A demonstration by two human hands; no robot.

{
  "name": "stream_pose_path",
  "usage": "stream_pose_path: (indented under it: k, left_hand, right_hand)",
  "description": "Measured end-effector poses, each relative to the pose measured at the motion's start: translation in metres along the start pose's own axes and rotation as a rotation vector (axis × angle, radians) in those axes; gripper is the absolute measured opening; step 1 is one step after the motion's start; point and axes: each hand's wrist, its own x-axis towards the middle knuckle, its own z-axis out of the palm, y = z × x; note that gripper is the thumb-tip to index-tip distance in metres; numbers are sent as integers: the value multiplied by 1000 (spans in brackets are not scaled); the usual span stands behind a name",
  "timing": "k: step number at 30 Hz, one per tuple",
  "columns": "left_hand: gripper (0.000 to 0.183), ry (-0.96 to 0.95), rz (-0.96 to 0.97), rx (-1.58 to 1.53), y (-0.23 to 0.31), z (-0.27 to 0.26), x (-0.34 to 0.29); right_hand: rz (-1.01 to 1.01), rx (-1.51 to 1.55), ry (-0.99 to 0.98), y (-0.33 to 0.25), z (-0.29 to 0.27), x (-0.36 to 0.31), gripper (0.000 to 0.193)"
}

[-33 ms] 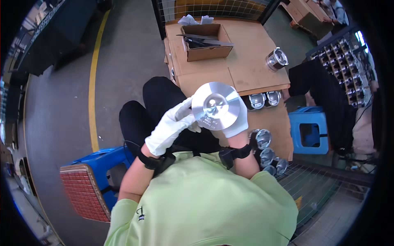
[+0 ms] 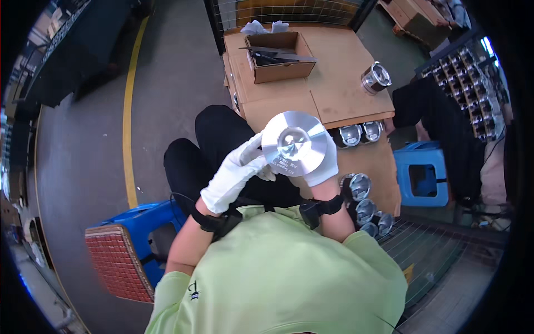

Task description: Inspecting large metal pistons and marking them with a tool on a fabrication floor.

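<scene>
A round, shiny metal piston (image 2: 311,146) is held up in front of my lap, its crown with a central dished bowl facing me. My right hand (image 2: 327,167), in a white glove, grips it from the right; its fingers are hidden behind the piston. My left hand (image 2: 236,175), also white-gloved, has its fingers bent at the piston's left edge, some reaching below and behind the rim. Another piston (image 2: 376,78) rests on the cardboard-covered table (image 2: 339,61) ahead on the right.
An open cardboard box (image 2: 283,72) with dark tools stands on the table. More pistons (image 2: 360,187) sit at my right on a lower cardboard surface. Blue stools (image 2: 421,175) flank me, and a seated person's dark-clothed leg (image 2: 439,119) is at right. Beyond stands a rack of pistons (image 2: 467,92).
The view has shifted very slightly. Both hands keep the same hold on the piston.
</scene>
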Motion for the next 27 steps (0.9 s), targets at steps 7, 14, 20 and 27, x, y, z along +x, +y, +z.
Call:
stream_pose_path:
  k: [7, 14, 20, 27]
  left_hand:
    - [49, -44, 12, -113, -19, 2, -5]
    - [57, -199, -329, -670, -17, -7, 4]
    - [81, -294, -238, 14, -20, -1, 13]
    - [79, -297, -357, -1049, -25, -13, 14]
  right_hand:
    - [0, 102, 30, 0, 6, -7, 33]
    - [-273, -448, 263, -5, 20, 5, 41]
    - [-152, -978, -317, -13, 26, 7, 48]
    - [-431, -1270, -416, 4, 28, 14, 46]
